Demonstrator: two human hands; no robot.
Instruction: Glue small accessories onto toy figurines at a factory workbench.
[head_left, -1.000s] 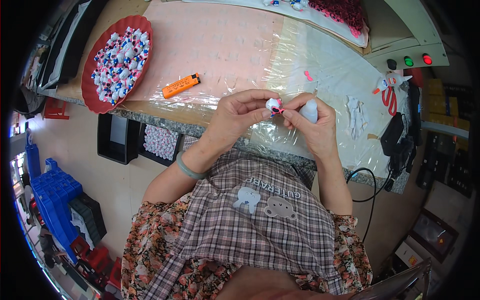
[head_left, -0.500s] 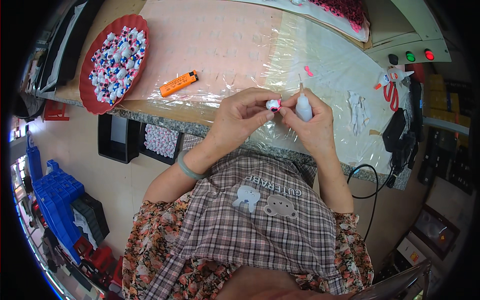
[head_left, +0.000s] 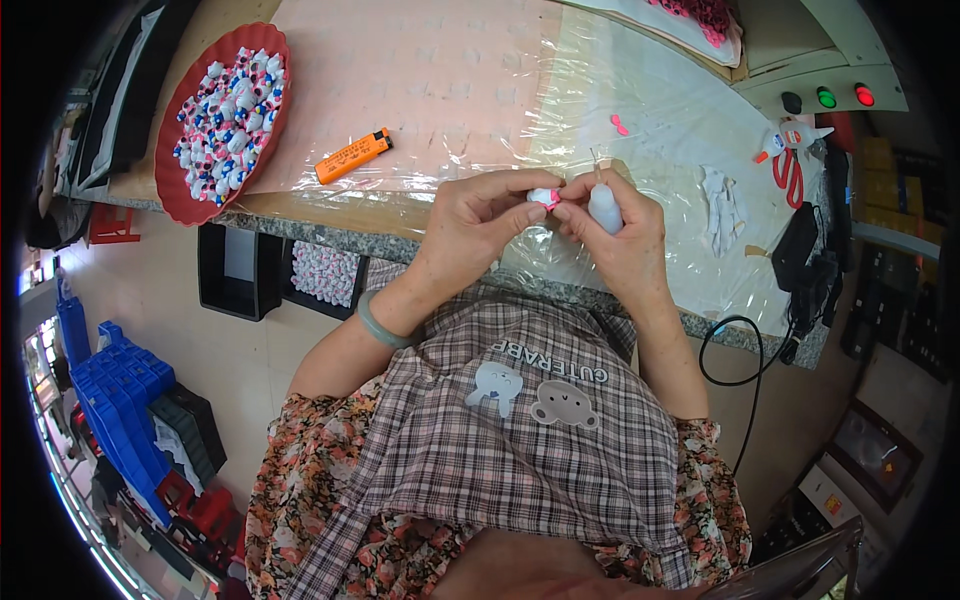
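Note:
Over the near edge of the table, my left hand point(head_left: 476, 222) pinches a small white figurine point(head_left: 541, 196) with pink on its right side. My right hand point(head_left: 632, 228) grips a small white squeeze bottle point(head_left: 604, 210), its thin needle tip pointing up and away from me. The thumb and forefinger of that hand also touch the figurine's pink side. Fingers cover part of the figurine. A tiny pink bow-shaped piece point(head_left: 619, 125) lies on the table beyond my right hand.
A red scalloped tray point(head_left: 170, 188) of similar figurines stands at left, near an orange lighter point(head_left: 353, 156). At right lie crumpled white tissue point(head_left: 722, 210), red-handled scissors point(head_left: 788, 180) and a glue bottle point(head_left: 800, 135). Black bins point(head_left: 238, 280) sit below the table's left edge.
The figurine has been turned between my fingers, so its dark marking no longer shows and more pink does. The squeeze bottle stays in my right hand, its needle tip shifted slightly left.

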